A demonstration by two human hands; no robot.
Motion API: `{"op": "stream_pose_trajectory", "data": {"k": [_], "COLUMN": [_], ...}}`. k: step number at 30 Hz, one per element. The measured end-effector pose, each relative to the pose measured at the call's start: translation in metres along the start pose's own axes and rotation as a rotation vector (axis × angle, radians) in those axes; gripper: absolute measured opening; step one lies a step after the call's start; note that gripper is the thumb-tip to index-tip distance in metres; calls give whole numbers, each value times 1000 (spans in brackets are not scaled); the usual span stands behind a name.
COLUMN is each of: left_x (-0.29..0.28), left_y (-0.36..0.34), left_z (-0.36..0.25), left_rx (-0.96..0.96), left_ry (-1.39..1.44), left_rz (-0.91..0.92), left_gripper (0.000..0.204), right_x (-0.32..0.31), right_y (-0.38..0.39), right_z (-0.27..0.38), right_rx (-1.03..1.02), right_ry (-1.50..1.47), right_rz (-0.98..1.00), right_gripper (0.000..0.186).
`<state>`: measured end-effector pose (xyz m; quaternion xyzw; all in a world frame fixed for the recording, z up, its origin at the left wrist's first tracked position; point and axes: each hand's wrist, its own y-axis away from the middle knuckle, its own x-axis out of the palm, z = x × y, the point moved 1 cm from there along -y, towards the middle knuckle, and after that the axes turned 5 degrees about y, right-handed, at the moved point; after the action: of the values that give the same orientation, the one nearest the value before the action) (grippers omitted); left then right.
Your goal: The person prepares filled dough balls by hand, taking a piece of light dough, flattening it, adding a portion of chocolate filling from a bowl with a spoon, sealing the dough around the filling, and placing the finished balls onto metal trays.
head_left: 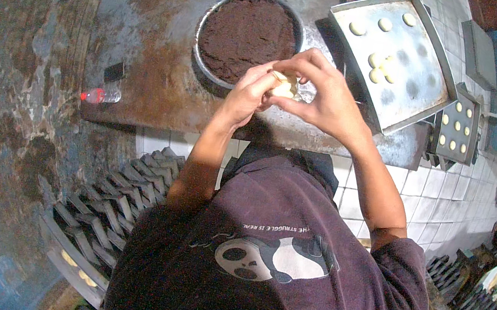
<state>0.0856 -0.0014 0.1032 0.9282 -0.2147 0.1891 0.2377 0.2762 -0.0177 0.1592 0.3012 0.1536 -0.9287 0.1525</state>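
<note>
Pale dough (284, 85) sat clamped in the fingers of your left hand (250, 93).
Your right hand (321, 96) curved around it, fingers apart, a round pan (203, 71) lying just beyond them.

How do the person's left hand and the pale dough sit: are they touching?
Touching. The head view shows the left hand holding the pale dough right up against it, with no gap between.

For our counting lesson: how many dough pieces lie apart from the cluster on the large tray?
3, in a row along the far edge of the large tray: a left piece, a middle piece, a right piece. None seems hidden.
</note>
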Motion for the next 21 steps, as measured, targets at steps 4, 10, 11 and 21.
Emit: {"op": "stream_pose_trajectory", "data": {"k": [4, 10, 11, 21], "left_x": [2, 0, -1, 17], "left_y": [11, 11, 10, -8], "left_z": [-11, -5, -5, -31], "left_rx": [54, 236, 180, 29], "left_ry": [27, -133, -58, 201], "left_rz": [-12, -107, -92, -25], "left_gripper": [28, 26, 25, 43], "right_x": [-2, -2, -7, 7], "right_y": [0, -4, -3, 4], "right_z": [-9, 12, 16, -21], "right_rx": [114, 180, 110, -38], "right_ry": [-229, -289, -222, -124], "right_rz": [-113, -191, -254, -443], "right_gripper": [30, 41, 46, 31]}}
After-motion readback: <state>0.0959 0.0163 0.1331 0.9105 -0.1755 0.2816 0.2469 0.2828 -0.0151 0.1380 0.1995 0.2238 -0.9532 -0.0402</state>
